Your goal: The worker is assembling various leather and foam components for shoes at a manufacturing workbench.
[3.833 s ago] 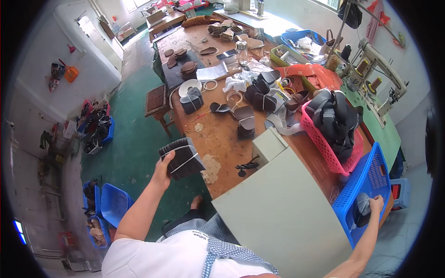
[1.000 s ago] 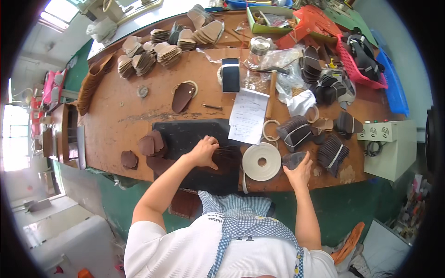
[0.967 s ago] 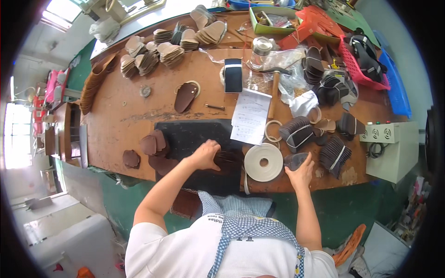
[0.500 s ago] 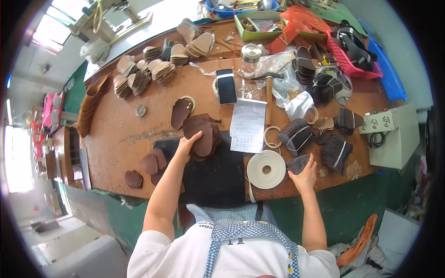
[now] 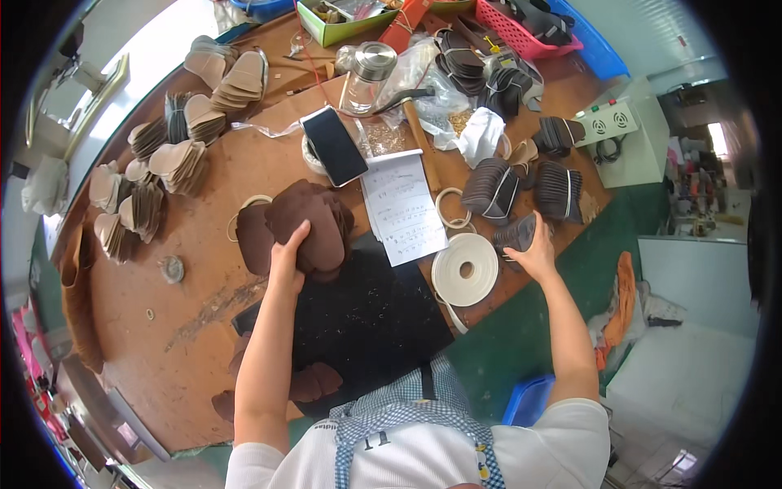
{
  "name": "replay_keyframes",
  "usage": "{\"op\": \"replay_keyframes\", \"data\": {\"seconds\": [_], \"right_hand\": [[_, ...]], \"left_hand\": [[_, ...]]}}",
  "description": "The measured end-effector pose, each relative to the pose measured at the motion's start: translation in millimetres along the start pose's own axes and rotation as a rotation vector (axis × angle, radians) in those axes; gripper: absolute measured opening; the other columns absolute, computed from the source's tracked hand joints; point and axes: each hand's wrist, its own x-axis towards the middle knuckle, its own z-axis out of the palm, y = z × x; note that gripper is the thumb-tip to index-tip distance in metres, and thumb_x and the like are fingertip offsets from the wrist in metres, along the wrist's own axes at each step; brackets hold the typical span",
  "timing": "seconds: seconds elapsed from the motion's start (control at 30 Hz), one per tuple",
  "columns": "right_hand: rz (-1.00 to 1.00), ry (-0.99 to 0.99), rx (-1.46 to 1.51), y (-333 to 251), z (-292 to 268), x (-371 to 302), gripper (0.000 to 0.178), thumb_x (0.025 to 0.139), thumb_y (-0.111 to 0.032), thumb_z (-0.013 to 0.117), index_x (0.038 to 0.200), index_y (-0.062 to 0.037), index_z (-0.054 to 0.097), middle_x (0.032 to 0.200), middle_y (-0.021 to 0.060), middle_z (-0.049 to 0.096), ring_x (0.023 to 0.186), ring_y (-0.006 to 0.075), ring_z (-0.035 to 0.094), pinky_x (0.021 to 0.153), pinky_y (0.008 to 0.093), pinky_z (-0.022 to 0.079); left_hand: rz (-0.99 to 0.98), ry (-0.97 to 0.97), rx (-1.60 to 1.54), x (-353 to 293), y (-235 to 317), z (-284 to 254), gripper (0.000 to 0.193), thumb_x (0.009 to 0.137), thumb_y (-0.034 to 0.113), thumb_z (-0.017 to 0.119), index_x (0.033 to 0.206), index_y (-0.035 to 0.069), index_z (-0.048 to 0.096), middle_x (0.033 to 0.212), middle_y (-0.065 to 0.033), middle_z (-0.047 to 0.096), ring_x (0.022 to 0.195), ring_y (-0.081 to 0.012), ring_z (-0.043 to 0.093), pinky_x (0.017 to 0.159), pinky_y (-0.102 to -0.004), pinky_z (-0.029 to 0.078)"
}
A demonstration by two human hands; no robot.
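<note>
Clasping brown pieces [image 5: 319,226], left grip [image 5: 286,259] closed

Loose stack of flat, rounded, dark-brown leather-like pieces [image 5: 324,235], broad faces up, edges unevenly fanned, at the black rectangular mat's [image 5: 366,322] far edge, layered dark-grey bundle [image 5: 512,234], just beside the white tape roll [image 5: 466,290]

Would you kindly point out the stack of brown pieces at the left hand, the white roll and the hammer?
Stack of brown pieces [image 5: 326,226]: head view, on its top piece.
White roll [image 5: 446,271]: head view, on its flat face, left of the hole.
Hammer [image 5: 419,140]: head view, on its wooden handle.
</note>
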Motion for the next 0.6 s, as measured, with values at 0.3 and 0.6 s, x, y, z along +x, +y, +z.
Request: {"op": "replay_keyframes", "data": {"seconds": [0.3,0.6], "right_hand": [[0.011,0.16,0.224,-2,17,-11,0.102,0.064,-0.021,0.091,0.148,-0.0033,0.037,0.139,0.018,0.05,0.128,0.0307,0.052,0.106,0.0409,0.043],[-0.204,0.524,1.349,16,16,-102,0.064,0.087,-0.02,0.071,0.143,-0.0006,0.046,0.133,0.013,0.058,0.12,0.0262,0.06,0.105,0.0403,0.048]], "left_hand": [[0.31,0.056,0.422,18,-20,-27,0.07,0.087,0.027,0.078,0.14,-0.005,0.045,0.134,-0.0149,0.059,0.121,-0.0248,0.058,0.104,-0.036,0.045],[0.869,0.065,1.183,-131,-21,-30,0.061,0.089,0.018,0.071,0.139,-0.002,0.043,0.128,-0.0204,0.057,0.124,-0.0304,0.055,0.102,-0.0399,0.046]]}}
